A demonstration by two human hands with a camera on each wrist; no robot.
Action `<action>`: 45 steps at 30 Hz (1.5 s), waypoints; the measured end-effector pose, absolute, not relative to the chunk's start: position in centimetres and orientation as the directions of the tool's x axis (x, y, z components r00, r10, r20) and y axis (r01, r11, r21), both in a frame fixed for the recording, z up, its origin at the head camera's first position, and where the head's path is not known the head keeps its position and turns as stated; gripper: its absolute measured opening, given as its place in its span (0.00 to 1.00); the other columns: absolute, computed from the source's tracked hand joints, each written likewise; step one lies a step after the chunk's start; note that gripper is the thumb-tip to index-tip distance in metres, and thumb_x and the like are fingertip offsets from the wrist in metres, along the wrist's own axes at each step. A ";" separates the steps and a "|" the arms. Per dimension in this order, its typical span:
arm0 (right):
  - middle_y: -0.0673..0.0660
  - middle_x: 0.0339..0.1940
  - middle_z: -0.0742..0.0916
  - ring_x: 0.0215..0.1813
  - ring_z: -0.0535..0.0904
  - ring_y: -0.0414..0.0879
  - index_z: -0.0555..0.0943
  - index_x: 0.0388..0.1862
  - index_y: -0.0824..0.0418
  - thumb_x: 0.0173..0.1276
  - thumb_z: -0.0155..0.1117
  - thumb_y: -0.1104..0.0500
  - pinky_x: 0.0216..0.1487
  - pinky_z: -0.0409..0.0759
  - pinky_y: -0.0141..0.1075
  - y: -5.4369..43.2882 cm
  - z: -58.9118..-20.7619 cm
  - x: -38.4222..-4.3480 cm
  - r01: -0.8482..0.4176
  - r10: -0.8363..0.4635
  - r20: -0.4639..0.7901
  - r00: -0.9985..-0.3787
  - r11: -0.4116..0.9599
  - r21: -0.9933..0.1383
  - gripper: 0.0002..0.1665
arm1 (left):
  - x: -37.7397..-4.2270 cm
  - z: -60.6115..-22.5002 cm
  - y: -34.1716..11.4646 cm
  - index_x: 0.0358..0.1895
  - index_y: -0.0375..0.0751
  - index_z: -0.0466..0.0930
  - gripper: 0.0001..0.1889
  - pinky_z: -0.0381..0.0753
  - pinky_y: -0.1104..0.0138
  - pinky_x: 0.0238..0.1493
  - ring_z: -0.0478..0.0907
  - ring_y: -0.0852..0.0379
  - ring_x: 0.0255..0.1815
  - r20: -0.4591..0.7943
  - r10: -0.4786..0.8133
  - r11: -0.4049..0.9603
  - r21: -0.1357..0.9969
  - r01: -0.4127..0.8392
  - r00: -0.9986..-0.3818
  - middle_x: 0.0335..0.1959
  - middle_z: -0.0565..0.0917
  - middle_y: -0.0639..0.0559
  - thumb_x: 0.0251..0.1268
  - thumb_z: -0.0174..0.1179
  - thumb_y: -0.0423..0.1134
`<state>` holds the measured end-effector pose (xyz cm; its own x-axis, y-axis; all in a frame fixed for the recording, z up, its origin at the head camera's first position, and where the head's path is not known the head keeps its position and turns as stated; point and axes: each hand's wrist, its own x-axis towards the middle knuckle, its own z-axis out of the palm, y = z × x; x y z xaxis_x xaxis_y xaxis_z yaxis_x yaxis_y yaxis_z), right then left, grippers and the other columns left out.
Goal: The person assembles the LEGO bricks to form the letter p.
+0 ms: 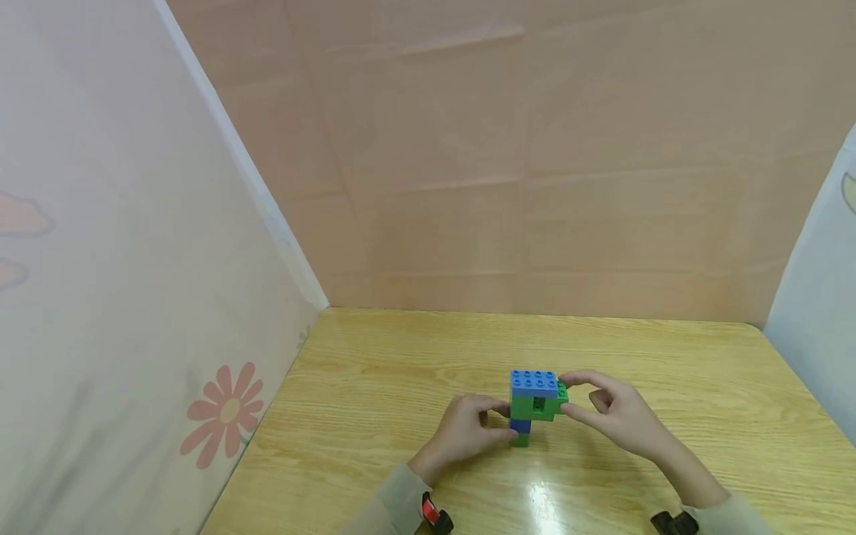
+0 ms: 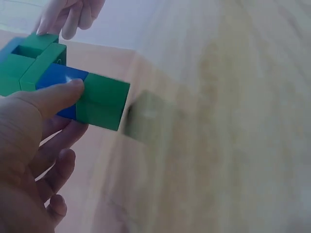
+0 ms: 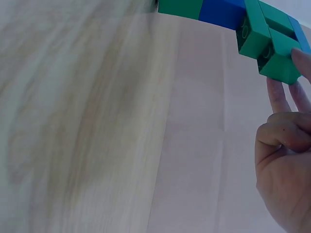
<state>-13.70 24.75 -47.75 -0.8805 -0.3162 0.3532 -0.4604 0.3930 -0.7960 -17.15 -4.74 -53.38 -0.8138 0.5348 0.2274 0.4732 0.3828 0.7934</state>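
Observation:
A small model of toy building bricks stands upright between the two hands. On top lies a light blue studded brick [image 1: 533, 379], over green bricks [image 1: 524, 407]. Beneath their left end is a column of a dark blue brick [image 1: 520, 426] and a green bottom brick [image 2: 103, 103]. My left hand [image 1: 464, 431] pinches this column, its thumb across the dark blue and bottom green bricks. With thumb and fingers, my right hand [image 1: 625, 416] pinches the green end brick [image 3: 279, 63] jutting out at the right. Whether the column's foot touches the table I cannot tell.
The wood-grain table [image 1: 374, 371] carries the model near its front. A beige sheet [image 1: 428, 163] hangs behind it. White walls flank both sides, the left one [image 1: 134, 223] bearing a pink flower print [image 1: 227, 412].

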 end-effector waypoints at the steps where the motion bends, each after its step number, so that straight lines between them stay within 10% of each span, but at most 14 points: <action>1: 0.48 0.13 0.62 0.16 0.54 0.32 0.82 0.62 0.55 0.67 0.75 0.65 0.16 0.63 0.34 24.7 -47.7 -13.9 -0.451 -0.307 0.348 -0.886 0.393 -0.801 0.25 | -17.2 -53.3 -4.7 0.51 0.53 0.91 0.15 0.73 0.74 0.28 0.74 0.66 0.25 0.228 0.535 0.383 0.793 0.474 -0.814 0.42 0.87 0.72 0.61 0.78 0.47; 6: 0.52 0.34 0.85 0.16 0.61 0.33 0.81 0.63 0.58 0.73 0.71 0.61 0.18 0.68 0.35 24.6 -47.3 -15.8 -0.372 -0.246 0.295 -0.923 0.382 -0.846 0.21 | -17.6 -52.6 -4.6 0.54 0.53 0.89 0.17 0.76 0.72 0.32 0.80 0.63 0.34 0.203 0.516 0.371 0.823 0.430 -0.832 0.41 0.87 0.72 0.64 0.74 0.51; 10: 0.60 0.57 0.86 0.36 0.83 0.40 0.81 0.65 0.59 0.76 0.68 0.52 0.36 0.82 0.35 24.5 -47.6 -17.6 -0.273 -0.192 0.209 -0.959 0.420 -0.865 0.23 | -18.2 -52.3 -4.5 0.64 0.52 0.84 0.25 0.73 0.71 0.29 0.76 0.63 0.30 0.169 0.482 0.352 0.861 0.367 -0.860 0.40 0.87 0.68 0.66 0.73 0.51; 14: 0.59 0.57 0.86 0.58 0.83 0.54 0.80 0.67 0.59 0.77 0.66 0.45 0.55 0.82 0.47 24.3 -48.4 -19.1 -0.189 -0.160 0.129 -0.979 0.449 -0.873 0.28 | -18.9 -52.3 -4.4 0.75 0.55 0.73 0.33 0.74 0.71 0.29 0.75 0.64 0.27 0.161 0.477 0.346 0.869 0.353 -0.864 0.40 0.88 0.63 0.69 0.71 0.48; 20: 0.63 0.59 0.85 0.65 0.77 0.65 0.77 0.71 0.63 0.77 0.65 0.43 0.59 0.76 0.64 24.3 -49.9 -20.3 -0.105 -0.173 0.029 -0.984 0.450 -0.887 0.33 | -19.6 -52.8 -4.2 0.80 0.57 0.66 0.36 0.80 0.70 0.37 0.80 0.65 0.33 0.119 0.492 0.374 0.866 0.332 -0.862 0.40 0.87 0.62 0.72 0.68 0.51; 33: 0.67 0.63 0.83 0.69 0.72 0.68 0.74 0.73 0.68 0.74 0.70 0.49 0.62 0.74 0.64 24.4 -51.8 -21.4 -0.099 -0.267 -0.028 -0.963 0.451 -0.887 0.36 | -20.5 -54.2 -4.0 0.77 0.51 0.70 0.35 0.77 0.70 0.38 0.76 0.67 0.34 0.082 0.486 0.462 0.821 0.336 -0.870 0.41 0.85 0.66 0.69 0.69 0.52; 45: 0.68 0.62 0.82 0.66 0.76 0.65 0.73 0.72 0.72 0.74 0.70 0.48 0.64 0.74 0.60 23.7 -52.9 -21.9 -0.048 -0.235 -0.075 -0.969 0.478 -0.877 0.39 | -21.0 -54.3 -3.8 0.74 0.49 0.75 0.35 0.61 0.61 0.52 0.68 0.60 0.57 0.062 0.442 0.634 0.685 0.360 -0.895 0.65 0.80 0.59 0.68 0.65 0.62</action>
